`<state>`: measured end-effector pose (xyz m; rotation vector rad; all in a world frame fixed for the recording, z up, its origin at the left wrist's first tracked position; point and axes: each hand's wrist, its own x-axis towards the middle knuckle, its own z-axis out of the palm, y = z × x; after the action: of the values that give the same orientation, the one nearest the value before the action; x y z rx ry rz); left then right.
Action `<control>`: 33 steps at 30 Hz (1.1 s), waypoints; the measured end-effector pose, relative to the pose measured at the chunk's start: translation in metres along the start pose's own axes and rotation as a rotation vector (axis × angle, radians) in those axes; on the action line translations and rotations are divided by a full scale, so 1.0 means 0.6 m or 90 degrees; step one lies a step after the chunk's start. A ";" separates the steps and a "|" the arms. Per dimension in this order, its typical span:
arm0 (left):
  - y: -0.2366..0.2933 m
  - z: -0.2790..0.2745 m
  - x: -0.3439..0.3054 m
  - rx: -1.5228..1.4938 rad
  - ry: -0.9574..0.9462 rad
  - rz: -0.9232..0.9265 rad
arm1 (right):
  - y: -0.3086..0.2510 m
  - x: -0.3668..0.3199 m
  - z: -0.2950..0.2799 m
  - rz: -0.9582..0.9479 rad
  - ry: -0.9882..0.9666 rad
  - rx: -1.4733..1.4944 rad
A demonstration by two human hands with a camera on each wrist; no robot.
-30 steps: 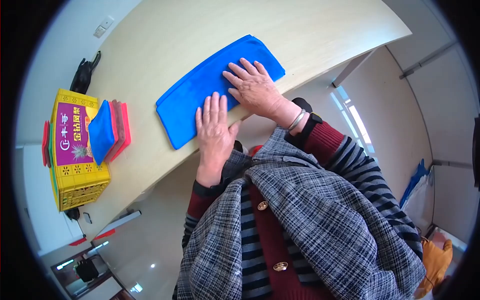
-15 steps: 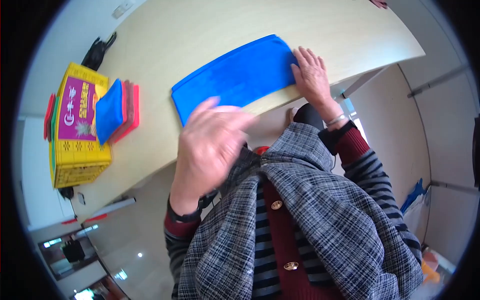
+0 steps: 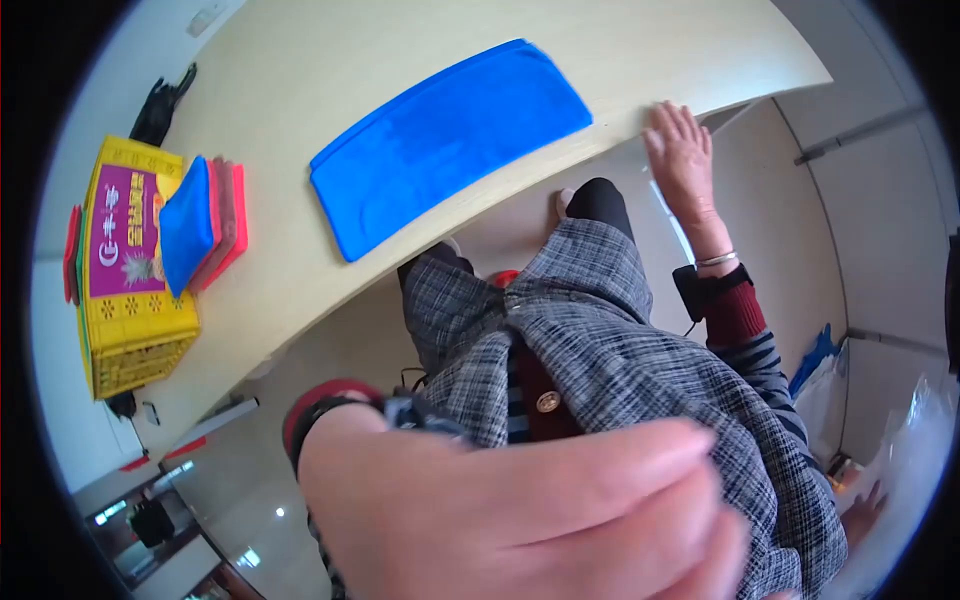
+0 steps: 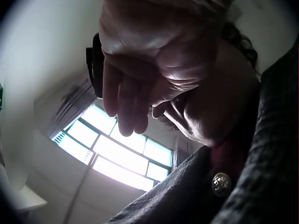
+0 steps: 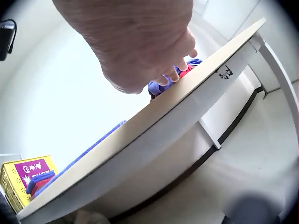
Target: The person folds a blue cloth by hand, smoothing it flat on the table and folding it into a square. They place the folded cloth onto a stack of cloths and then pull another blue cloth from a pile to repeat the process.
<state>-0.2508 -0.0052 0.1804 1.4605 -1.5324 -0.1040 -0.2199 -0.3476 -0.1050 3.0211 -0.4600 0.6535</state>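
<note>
A blue folded cloth (image 3: 450, 140) lies flat on the table (image 3: 290, 250), with a long fold along its far side. My left hand (image 3: 520, 510) is raised close to the head camera, large and blurred. In the left wrist view its fingers hang relaxed near the person's chin, and nothing shows in them. Beside the table's near edge, to the right of the cloth, is my right hand (image 3: 685, 165), fingers extended and holding nothing. The right wrist view shows this hand (image 5: 135, 42) above the edge, with blue and red fabric (image 5: 161, 87) beyond its fingertips.
A yellow box (image 3: 140, 320) with a purple label stands at the table's left end. Folded blue, brown and red cloths (image 3: 190, 230) lean against it. Behind the box lies a black item (image 3: 155, 112). Clear plastic (image 3: 910, 450) shows at the lower right.
Both hands have left the blue cloth, which lies flat in both. My left hand rose toward the head camera; my right hand slid rightward to the table's edge.
</note>
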 end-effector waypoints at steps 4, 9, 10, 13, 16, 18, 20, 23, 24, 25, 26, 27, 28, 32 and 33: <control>0.014 -0.008 -0.025 0.056 0.032 -0.027 | -0.056 0.021 -0.006 -0.036 0.072 0.116; 0.007 -0.021 -0.020 0.100 0.026 -0.011 | -0.125 0.038 -0.034 -0.150 0.108 0.273; 0.001 -0.028 -0.032 0.111 0.023 -0.011 | -0.140 0.047 -0.036 -0.178 0.105 0.314; -0.077 -0.042 -0.137 0.276 0.313 -0.084 | -0.173 0.058 -0.047 -0.225 0.099 0.365; -0.203 -0.070 -0.195 0.411 0.511 -0.457 | -0.208 0.076 -0.054 -0.266 0.072 0.376; -0.318 -0.096 -0.280 0.535 0.368 -0.743 | -0.238 0.088 -0.059 -0.309 0.022 0.344; -0.385 -0.091 -0.304 0.560 0.283 -0.885 | -0.265 0.105 -0.047 -0.326 0.027 0.312; -0.437 -0.082 -0.297 0.580 0.304 -0.876 | -0.305 0.133 -0.018 -0.359 0.029 0.242; -0.447 -0.081 -0.293 0.618 0.312 -0.866 | -0.317 0.140 -0.011 -0.356 0.007 0.220; -0.449 -0.080 -0.288 0.656 0.321 -0.853 | -0.328 0.148 -0.004 -0.352 -0.014 0.197; -0.450 -0.081 -0.283 0.659 0.327 -0.850 | -0.337 0.157 0.002 -0.347 -0.033 0.173; -0.451 -0.082 -0.278 0.614 0.342 -0.858 | -0.345 0.163 0.008 -0.348 -0.028 0.172; -0.451 -0.084 -0.275 0.570 0.356 -0.866 | -0.355 0.169 0.014 -0.343 -0.045 0.168; -0.497 -0.100 -0.322 0.293 0.482 -0.800 | -0.372 0.182 0.037 -0.326 -0.083 0.170; -0.499 -0.102 -0.324 0.173 0.528 -0.758 | -0.372 0.180 0.039 -0.320 -0.093 0.178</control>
<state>-0.0345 0.1008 -0.0899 2.0868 0.0956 0.0201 -0.0523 -0.1660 -0.0724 3.2457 0.4216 0.4946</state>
